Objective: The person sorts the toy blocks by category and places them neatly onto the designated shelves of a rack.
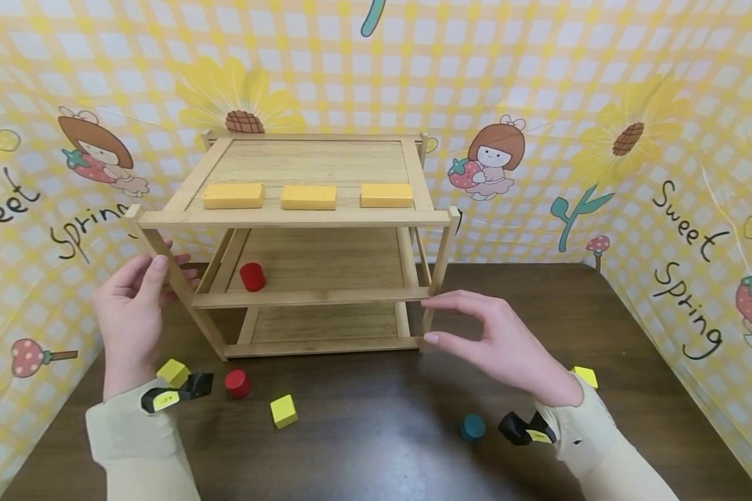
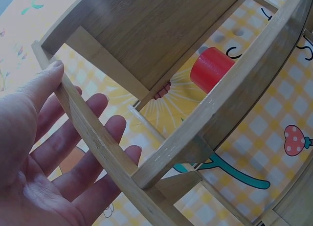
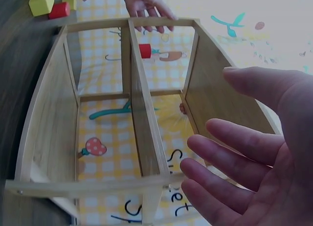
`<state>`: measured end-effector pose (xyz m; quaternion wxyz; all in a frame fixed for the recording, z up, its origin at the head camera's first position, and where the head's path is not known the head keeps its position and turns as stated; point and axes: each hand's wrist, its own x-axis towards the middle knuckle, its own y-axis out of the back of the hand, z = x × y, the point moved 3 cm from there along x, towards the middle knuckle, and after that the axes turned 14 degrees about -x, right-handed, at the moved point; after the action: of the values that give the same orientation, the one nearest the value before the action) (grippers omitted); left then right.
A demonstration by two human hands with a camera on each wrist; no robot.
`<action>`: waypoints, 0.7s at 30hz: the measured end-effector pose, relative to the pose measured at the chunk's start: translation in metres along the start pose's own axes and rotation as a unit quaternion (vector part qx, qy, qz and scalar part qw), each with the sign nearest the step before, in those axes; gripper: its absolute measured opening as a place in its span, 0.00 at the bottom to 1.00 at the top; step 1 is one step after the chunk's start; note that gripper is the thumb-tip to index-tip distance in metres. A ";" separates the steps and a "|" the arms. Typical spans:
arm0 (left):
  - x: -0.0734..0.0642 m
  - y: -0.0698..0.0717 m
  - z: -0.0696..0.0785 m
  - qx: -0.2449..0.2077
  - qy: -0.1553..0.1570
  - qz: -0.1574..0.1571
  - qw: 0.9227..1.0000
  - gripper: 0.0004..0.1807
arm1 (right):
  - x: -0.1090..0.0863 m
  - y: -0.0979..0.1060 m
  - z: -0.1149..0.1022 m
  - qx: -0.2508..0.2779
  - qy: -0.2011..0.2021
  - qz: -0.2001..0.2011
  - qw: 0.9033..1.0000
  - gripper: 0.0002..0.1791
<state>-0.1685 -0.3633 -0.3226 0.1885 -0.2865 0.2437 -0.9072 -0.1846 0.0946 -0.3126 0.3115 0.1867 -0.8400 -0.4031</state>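
Note:
A three-tier wooden shelf (image 1: 307,219) stands on the dark table. My left hand (image 1: 128,313) holds its left front post, thumb on the near side and fingers behind, as the left wrist view also shows. Beside the right front post is my right hand (image 1: 501,341), thumb and fingers spread apart with nothing between them. Three orange-yellow rectangular blocks (image 1: 309,197) lie in a row along the front of the top tier. On the middle tier, toward the left, rests a red cylinder (image 1: 253,277), also seen in the left wrist view.
In front of the shelf lie another red cylinder (image 1: 238,383), a yellow cube (image 1: 284,411) and a blue cylinder (image 1: 473,428). One yellow cube (image 1: 173,374) is by my left wrist, another yellow block (image 1: 585,377) by my right sleeve. Yellow checked cloth (image 1: 363,83) surrounds the table.

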 end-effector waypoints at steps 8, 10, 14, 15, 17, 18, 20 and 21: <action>0.001 -0.001 -0.001 -0.018 0.001 -0.002 1.000 0.19 | -0.012 0.002 0.015 -0.012 -0.016 -0.012 1.000 0.21; 0.001 -0.001 -0.001 -0.018 0.002 -0.005 1.000 0.20 | -0.015 0.001 0.019 -0.013 -0.023 -0.019 0.999 0.21; 0.002 -0.001 -0.001 -0.020 0.003 -0.010 1.000 0.21 | -0.021 -0.003 0.026 -0.020 -0.036 -0.042 0.998 0.22; 0.001 -0.001 0.000 -0.019 0.002 -0.011 1.000 0.21 | -0.023 -0.004 0.028 -0.022 -0.037 -0.048 0.998 0.22; 0.001 -0.001 0.000 -0.019 0.004 -0.010 1.000 0.21 | -0.026 -0.006 0.032 -0.024 -0.038 -0.059 0.997 0.22; 0.001 -0.001 0.000 -0.016 0.004 -0.010 1.000 0.21 | -0.027 -0.007 0.034 -0.026 -0.039 -0.064 0.997 0.22; 0.001 -0.001 0.001 -0.016 0.006 -0.008 1.000 0.21 | -0.030 -0.009 0.037 -0.030 -0.042 -0.074 0.996 0.23; 0.001 -0.001 0.001 -0.015 0.007 -0.007 1.000 0.21 | -0.032 -0.009 0.039 -0.032 -0.044 -0.079 0.995 0.24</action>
<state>-0.1687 -0.3637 -0.3211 0.1763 -0.2843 0.2567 -0.9068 -0.1870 0.1289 -0.3506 0.2474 0.2249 -0.8220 -0.4611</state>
